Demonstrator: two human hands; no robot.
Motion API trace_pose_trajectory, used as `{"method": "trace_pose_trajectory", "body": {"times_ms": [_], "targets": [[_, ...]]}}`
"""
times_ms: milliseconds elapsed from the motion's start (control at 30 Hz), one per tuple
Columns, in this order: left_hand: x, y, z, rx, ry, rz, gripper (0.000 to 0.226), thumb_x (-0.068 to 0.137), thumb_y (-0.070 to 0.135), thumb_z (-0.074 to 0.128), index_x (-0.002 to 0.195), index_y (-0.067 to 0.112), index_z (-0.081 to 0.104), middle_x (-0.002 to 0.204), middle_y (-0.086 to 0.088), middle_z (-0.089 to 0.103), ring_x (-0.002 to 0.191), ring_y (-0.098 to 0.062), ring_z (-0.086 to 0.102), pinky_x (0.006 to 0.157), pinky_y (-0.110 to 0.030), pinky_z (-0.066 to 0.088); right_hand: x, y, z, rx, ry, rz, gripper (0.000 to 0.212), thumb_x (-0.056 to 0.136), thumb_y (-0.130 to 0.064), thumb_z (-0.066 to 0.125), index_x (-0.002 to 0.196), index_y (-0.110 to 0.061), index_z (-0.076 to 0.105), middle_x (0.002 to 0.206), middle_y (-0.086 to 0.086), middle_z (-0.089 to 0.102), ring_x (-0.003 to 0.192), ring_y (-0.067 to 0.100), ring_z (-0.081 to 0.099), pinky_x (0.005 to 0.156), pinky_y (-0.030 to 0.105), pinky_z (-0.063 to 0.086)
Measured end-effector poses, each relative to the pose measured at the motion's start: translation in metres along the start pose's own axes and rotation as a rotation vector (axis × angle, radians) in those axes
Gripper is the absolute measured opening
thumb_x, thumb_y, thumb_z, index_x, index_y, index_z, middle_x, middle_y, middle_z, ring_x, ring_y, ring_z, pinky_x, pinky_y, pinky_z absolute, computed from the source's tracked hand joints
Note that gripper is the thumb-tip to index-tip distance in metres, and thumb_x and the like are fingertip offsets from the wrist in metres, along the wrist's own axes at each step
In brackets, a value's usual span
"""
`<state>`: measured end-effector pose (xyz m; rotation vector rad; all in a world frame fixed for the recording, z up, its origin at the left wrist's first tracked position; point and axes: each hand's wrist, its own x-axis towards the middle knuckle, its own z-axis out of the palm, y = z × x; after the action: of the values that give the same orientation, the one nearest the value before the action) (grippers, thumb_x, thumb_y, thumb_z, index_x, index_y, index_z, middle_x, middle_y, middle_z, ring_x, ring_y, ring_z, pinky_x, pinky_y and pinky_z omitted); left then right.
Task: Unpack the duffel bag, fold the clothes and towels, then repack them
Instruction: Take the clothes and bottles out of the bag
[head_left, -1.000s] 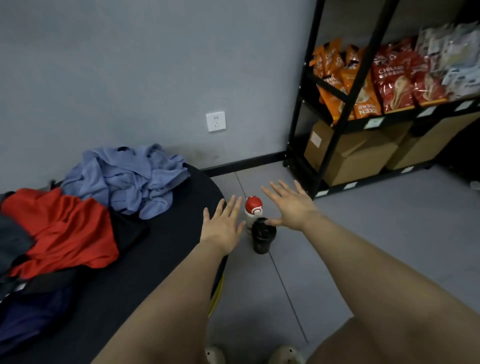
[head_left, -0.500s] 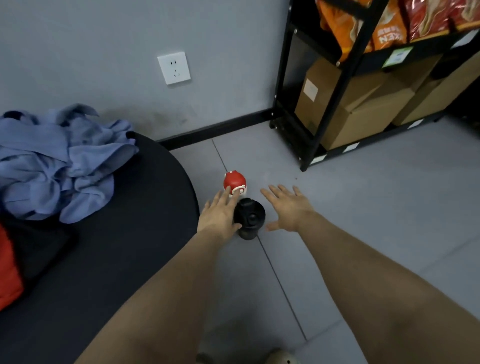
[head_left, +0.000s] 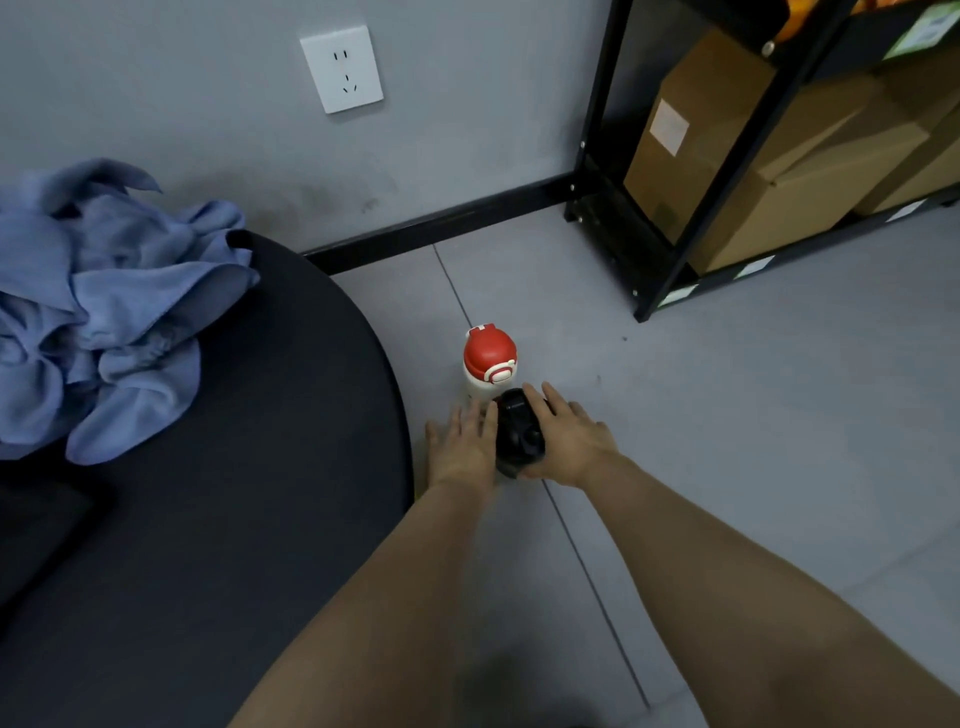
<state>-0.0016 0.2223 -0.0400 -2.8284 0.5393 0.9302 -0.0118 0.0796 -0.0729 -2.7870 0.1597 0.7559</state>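
A crumpled blue garment (head_left: 104, 306) lies on the round black table (head_left: 249, 519) at the left. On the floor beside the table stand a black bottle (head_left: 519, 436) and, just behind it, a white bottle with a red lid (head_left: 489, 364). My right hand (head_left: 569, 441) grips the black bottle from the right, fingers along its side and thumb near its base. My left hand (head_left: 462, 447) touches the bottle's left side with straight fingers. No duffel bag is in view.
A black metal shelf rack (head_left: 711, 171) holding cardboard boxes (head_left: 779, 156) stands at the right against the grey wall. A white wall socket (head_left: 342, 68) sits above the black skirting. Grey floor tiles spread to the right of the bottles.
The view has dropped closer to the floor. Both hands have closed in from either side onto the black bottle; the red clothes have left the view.
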Motion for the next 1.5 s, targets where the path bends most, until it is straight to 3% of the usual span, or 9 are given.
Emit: {"method": "trace_pose_trajectory", "body": {"times_ms": [167,333,667,933,1133,1333,1400,1500], "targets": [[0.001,0.001,0.009,-0.001,-0.029,0.015,0.094,0.092,0.034,0.057,0.149,0.016,-0.015,0.159,-0.005,-0.012,0.147,-0.028,-0.006,0.116,-0.051,0.002,0.009,-0.013,0.016,0.179,0.076,0.031,0.101,0.072,-0.041,0.076,0.148,-0.029,0.010,0.156,0.000,0.011,0.133,0.030,0.032,0.095,0.044,0.045],[0.002,0.001,0.010,-0.031,-0.047,0.006,0.096,0.091,0.030,0.060,0.149,0.017,-0.015,0.159,-0.006,-0.009,0.147,-0.027,-0.005,0.116,-0.049,0.003,0.005,-0.017,0.020,0.233,0.115,0.025,0.091,0.069,-0.035,0.079,0.140,-0.025,0.023,0.137,0.004,0.031,0.116,0.032,0.041,0.088,0.043,0.050],[-0.005,-0.003,-0.011,-0.535,0.012,0.147,0.111,0.080,0.019,0.073,0.150,0.015,-0.013,0.155,-0.010,0.015,0.135,-0.028,0.035,0.109,-0.040,0.035,-0.033,-0.011,-0.038,0.151,0.130,-0.119,0.096,0.063,-0.046,0.077,0.141,-0.031,0.024,0.137,-0.001,0.037,0.115,0.029,0.047,0.089,0.039,0.049],[-0.036,-0.012,-0.059,-0.684,0.241,0.299,0.117,0.074,0.024,0.080,0.151,0.020,-0.008,0.156,-0.005,0.012,0.139,-0.022,0.026,0.110,-0.028,0.026,-0.072,-0.021,-0.101,0.200,0.292,-0.137,0.097,0.066,-0.052,0.073,0.144,-0.038,0.017,0.143,-0.005,0.037,0.125,0.024,0.042,0.098,0.041,0.044],[-0.059,-0.009,-0.102,-0.864,0.472,0.310,0.109,0.071,0.025,0.081,0.151,0.018,0.008,0.145,-0.008,0.024,0.127,-0.020,0.041,0.094,-0.011,0.029,-0.090,-0.041,-0.147,0.285,0.411,-0.161,0.099,0.067,-0.053,0.073,0.147,-0.037,0.017,0.145,-0.006,0.038,0.128,0.022,0.042,0.101,0.040,0.042],[-0.081,-0.035,-0.135,-0.961,0.676,0.270,0.099,0.074,0.012,0.078,0.150,0.018,0.014,0.146,-0.005,0.025,0.130,-0.015,0.036,0.088,0.001,0.018,-0.091,-0.076,-0.178,0.392,0.547,-0.301,0.101,0.067,-0.050,0.076,0.148,-0.038,0.016,0.148,-0.010,0.035,0.132,0.019,0.039,0.104,0.042,0.041],[-0.087,-0.052,-0.138,-0.968,0.745,0.242,0.096,0.074,0.015,0.077,0.149,0.020,0.017,0.145,-0.005,0.027,0.129,-0.014,0.036,0.087,0.001,0.019,-0.089,-0.093,-0.180,0.510,0.544,-0.367,0.102,0.068,-0.045,0.079,0.149,-0.033,0.018,0.148,-0.006,0.036,0.133,0.018,0.038,0.108,0.039,0.038],[-0.097,-0.078,-0.136,-0.991,0.827,0.183,0.095,0.073,0.019,0.079,0.148,0.021,0.021,0.144,-0.006,0.030,0.128,-0.012,0.033,0.088,0.000,0.017,-0.085,-0.113,-0.174,0.809,0.408,-0.415,0.103,0.071,-0.033,0.082,0.151,-0.027,0.016,0.151,-0.003,0.032,0.132,0.015,0.039,0.107,0.032,0.037]]}}
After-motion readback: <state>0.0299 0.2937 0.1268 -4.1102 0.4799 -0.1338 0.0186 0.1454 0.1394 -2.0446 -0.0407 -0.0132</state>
